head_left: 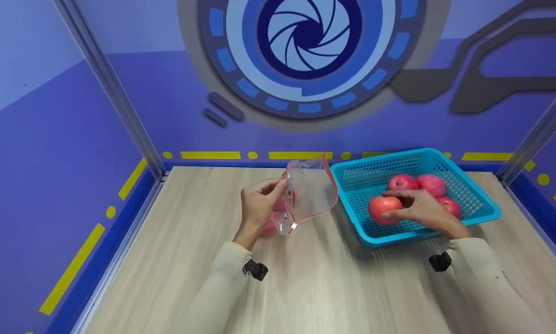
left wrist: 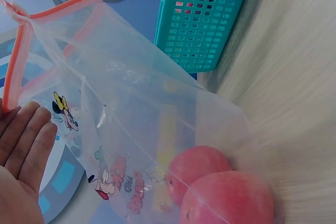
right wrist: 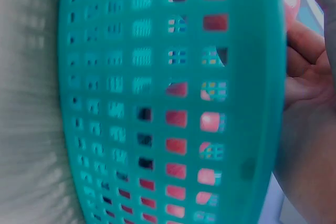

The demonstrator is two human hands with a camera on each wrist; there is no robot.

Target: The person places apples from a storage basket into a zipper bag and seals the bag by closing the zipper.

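Bag: clear plastic zip bag (head_left: 308,192) with a red seal strip along its mouth and cartoon mouse prints on the side, held up off the pale wood-grain surface (head_left: 315,287), left of the basket, with its mouth gaping toward the basket.
Bag contents: two round red apples (left wrist: 220,192) lie at its bottom, touching each other.
Left hand (head_left: 258,204): its grip is pinched on the near edge of the bag's mouth; from the left wrist view the palm and straight fingers (left wrist: 26,140) show beside the film.
Basket: turquoise plastic mesh basket (head_left: 484,211), rectangular, standing on the surface just right of the bag, close but apart from it.
Held apple: round red-pink apple (head_left: 383,208) at the basket's near left side, inside the rim.
Right hand (head_left: 421,208): reaches into the basket from the right, its grip curled round that apple, fingertips over the top and the thumb underneath.
Other fruit: three more red apples (head_left: 424,183) sit behind the hand toward the far right of the basket, bunched close together.
Right wrist view: mostly the blurred basket wall, red showing through the holes.
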